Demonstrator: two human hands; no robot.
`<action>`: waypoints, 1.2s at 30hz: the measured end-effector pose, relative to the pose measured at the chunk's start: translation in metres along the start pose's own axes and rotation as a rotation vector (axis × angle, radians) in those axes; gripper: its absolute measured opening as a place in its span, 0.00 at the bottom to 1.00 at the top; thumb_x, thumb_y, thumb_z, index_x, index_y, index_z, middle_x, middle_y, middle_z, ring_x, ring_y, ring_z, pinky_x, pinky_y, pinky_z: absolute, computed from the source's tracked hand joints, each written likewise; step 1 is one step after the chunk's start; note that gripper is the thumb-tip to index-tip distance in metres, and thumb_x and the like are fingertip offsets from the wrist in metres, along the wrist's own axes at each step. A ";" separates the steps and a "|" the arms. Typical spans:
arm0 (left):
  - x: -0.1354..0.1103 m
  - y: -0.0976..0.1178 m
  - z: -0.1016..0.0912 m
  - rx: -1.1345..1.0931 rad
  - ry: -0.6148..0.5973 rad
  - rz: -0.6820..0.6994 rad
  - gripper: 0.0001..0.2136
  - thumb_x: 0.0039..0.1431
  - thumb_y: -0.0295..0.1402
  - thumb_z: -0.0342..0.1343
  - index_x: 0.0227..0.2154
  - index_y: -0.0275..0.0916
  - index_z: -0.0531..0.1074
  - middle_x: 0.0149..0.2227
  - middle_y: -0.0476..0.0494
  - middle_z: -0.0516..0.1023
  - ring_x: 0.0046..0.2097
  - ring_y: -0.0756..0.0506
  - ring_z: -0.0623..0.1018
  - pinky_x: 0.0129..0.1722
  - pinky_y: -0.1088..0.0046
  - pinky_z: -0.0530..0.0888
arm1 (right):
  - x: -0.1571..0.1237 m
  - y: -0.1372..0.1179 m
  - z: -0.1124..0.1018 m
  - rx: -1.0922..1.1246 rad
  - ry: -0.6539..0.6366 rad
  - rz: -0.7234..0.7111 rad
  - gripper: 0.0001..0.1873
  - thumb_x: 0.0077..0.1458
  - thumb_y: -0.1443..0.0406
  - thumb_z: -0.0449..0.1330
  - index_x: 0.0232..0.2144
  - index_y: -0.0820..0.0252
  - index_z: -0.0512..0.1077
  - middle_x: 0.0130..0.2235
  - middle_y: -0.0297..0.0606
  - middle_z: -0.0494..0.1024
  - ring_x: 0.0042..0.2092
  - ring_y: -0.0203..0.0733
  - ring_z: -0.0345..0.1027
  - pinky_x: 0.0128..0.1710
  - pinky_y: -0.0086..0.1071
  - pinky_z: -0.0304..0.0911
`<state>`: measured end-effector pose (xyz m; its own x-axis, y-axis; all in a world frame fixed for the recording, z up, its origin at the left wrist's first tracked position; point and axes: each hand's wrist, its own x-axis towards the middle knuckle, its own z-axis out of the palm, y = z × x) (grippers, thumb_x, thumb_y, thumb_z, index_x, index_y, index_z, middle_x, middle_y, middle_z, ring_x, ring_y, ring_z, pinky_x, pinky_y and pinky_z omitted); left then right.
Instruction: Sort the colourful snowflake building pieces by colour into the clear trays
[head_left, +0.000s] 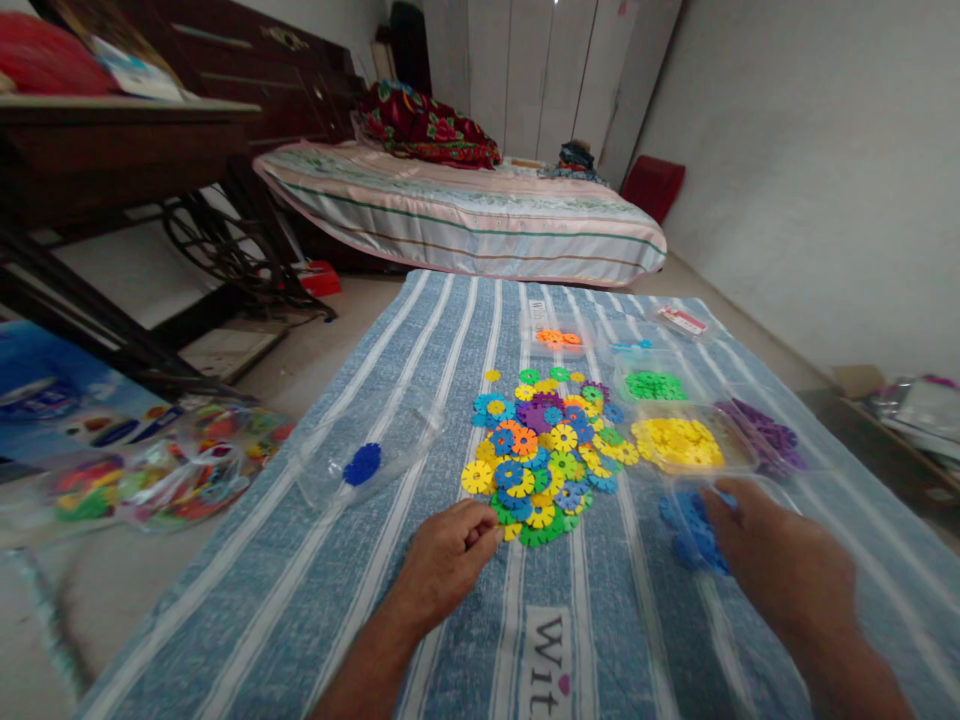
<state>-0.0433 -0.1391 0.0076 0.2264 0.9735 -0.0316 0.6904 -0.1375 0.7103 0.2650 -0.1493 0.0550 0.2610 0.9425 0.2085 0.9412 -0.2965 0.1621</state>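
A mixed pile of flower-shaped plastic discs (540, 440) in yellow, blue, green, orange and purple lies mid-table. At its near left edge is my left hand (454, 550), fingers curled together; whether a disc is between them is hidden. My right hand (784, 560) is over the box of blue discs (686, 530) at the right, blurred, its fingertips mostly out of sight. Behind that box are clear boxes holding yellow discs (679, 442), green discs (654, 386) and purple discs (769, 435). Orange discs (559, 338) are in a farther box.
Dark blue discs (362, 464) sit in a clear container at the left. A small packet (682, 320) lies near the far right corner of the striped cloth (360, 600). Bagged colourful pieces (187, 470) are beyond the left edge. A bed (465, 210) stands behind the table.
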 end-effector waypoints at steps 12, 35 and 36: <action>-0.001 -0.003 0.003 -0.019 0.013 0.023 0.08 0.56 0.33 0.50 0.26 0.40 0.72 0.26 0.51 0.73 0.29 0.51 0.72 0.30 0.76 0.66 | -0.035 -0.104 0.007 0.342 -0.166 -0.582 0.08 0.58 0.66 0.53 0.36 0.56 0.72 0.29 0.36 0.79 0.30 0.39 0.73 0.27 0.27 0.54; -0.001 -0.004 0.003 -0.038 0.008 0.026 0.08 0.56 0.33 0.50 0.26 0.40 0.72 0.26 0.51 0.73 0.30 0.51 0.72 0.30 0.76 0.67 | -0.024 -0.115 0.045 0.518 0.343 -0.762 0.11 0.60 0.70 0.49 0.32 0.60 0.72 0.21 0.33 0.69 0.25 0.35 0.60 0.29 0.31 0.47; -0.001 -0.004 0.003 -0.036 0.007 0.023 0.07 0.56 0.33 0.50 0.26 0.40 0.72 0.26 0.51 0.73 0.29 0.51 0.72 0.30 0.76 0.67 | -0.024 -0.115 0.043 0.538 0.369 -0.764 0.12 0.60 0.70 0.49 0.31 0.60 0.71 0.20 0.33 0.68 0.25 0.35 0.59 0.29 0.32 0.46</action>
<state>-0.0444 -0.1401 0.0025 0.2369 0.9715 -0.0096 0.6595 -0.1536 0.7359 0.1601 -0.1310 -0.0104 -0.4508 0.7173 0.5314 0.8242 0.5630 -0.0607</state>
